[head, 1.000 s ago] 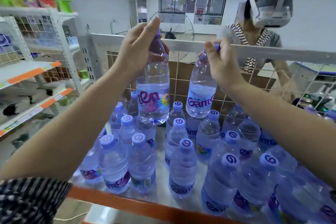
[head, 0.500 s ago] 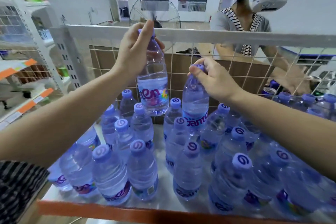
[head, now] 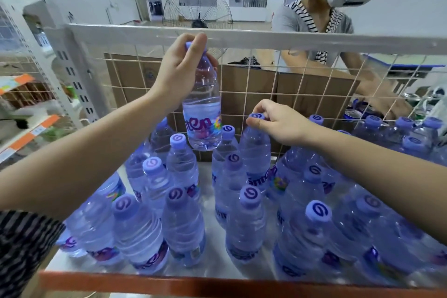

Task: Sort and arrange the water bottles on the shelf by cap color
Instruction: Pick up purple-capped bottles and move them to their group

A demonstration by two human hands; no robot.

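Note:
My left hand point(head: 180, 72) grips a clear water bottle point(head: 203, 109) by its purple cap and neck, holding it upright in the air above the shelf's back rows. My right hand point(head: 278, 123) pinches the purple cap of a second bottle point(head: 255, 152), which stands low among the others near the wire back panel. Several more purple-capped bottles point(head: 244, 222) stand on the metal shelf point(head: 208, 273), clustered left and right of a narrow gap.
A white wire grid and rail point(head: 266, 38) close the shelf's back. Behind it a person in a striped top point(head: 314, 22) wearing a headset reaches toward cans point(head: 350, 113) at the right. Another shelving unit point(head: 29, 94) stands at the left. An orange edge point(head: 217, 284) fronts the shelf.
My right hand has lowered its bottle from chest height down among the standing bottles. My left hand still holds its bottle raised, nearly unmoved.

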